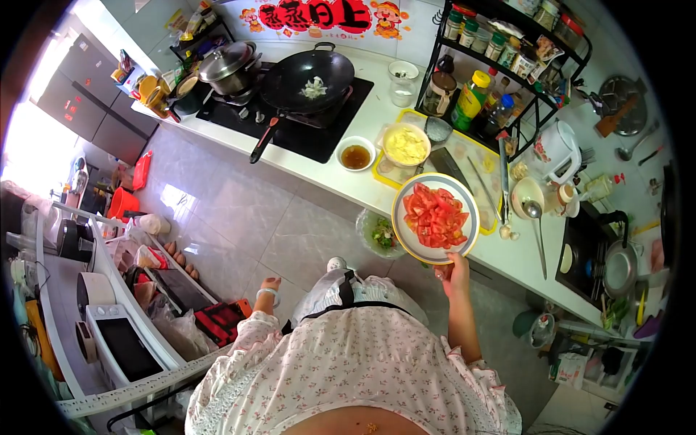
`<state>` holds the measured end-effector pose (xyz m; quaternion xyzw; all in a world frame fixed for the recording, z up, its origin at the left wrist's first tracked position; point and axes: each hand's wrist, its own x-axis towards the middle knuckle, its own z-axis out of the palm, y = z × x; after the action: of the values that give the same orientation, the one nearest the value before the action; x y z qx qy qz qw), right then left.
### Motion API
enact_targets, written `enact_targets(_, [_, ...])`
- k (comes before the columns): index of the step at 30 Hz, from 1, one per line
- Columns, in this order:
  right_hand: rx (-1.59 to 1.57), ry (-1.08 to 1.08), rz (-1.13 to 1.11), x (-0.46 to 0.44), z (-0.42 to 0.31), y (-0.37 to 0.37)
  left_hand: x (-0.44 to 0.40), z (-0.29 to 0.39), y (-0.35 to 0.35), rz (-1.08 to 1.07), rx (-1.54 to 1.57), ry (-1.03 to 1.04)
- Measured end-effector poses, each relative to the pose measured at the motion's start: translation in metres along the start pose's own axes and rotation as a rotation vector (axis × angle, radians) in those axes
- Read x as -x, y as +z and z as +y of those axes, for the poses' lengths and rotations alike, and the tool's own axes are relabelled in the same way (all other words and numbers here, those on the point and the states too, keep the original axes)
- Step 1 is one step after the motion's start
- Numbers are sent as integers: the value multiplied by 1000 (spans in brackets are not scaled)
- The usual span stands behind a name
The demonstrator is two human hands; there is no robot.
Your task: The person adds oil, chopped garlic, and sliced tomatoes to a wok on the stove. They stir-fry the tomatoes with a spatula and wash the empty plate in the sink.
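My right hand (455, 275) grips the near rim of a white plate (404, 235) with a dark and yellow border. Cut tomatoes (435, 216) are heaped on the plate, which is held over the counter's front edge. Down at my left side hangs my left hand (270, 284), with a band on the wrist; its fingers are too foreshortened to read, and I see nothing in it. On the stove sits a black wok (290, 76) with chopped white pieces (314, 88) in it.
Near the plate, a yellow-rimmed cutting board (384, 174) carries a bowl of yellow food (406, 145) and a cleaver (448, 167). Left of it stands a bowl of brown sauce (355, 157). A lidded pot (228, 69) is beside the wok. Behind rises a spice rack (435, 61).
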<state>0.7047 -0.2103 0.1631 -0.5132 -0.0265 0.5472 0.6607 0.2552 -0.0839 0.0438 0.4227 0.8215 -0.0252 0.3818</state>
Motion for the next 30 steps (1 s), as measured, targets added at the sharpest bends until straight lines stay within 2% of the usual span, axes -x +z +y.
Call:
enact_targets(10, [-27,29,60,-6,-2,22,6,13,-3,7,18,-17])
enact_targets(19, [0,5,43,-3,1,11,20,21,-2,1,27,-47])
enact_targets(25, [44,76,29,-4,-1,1,12,20,1,-7,20,-47])
enact_targets(30, [40,24,63,-9,-2,11,4,21,1,-7,-13,-21])
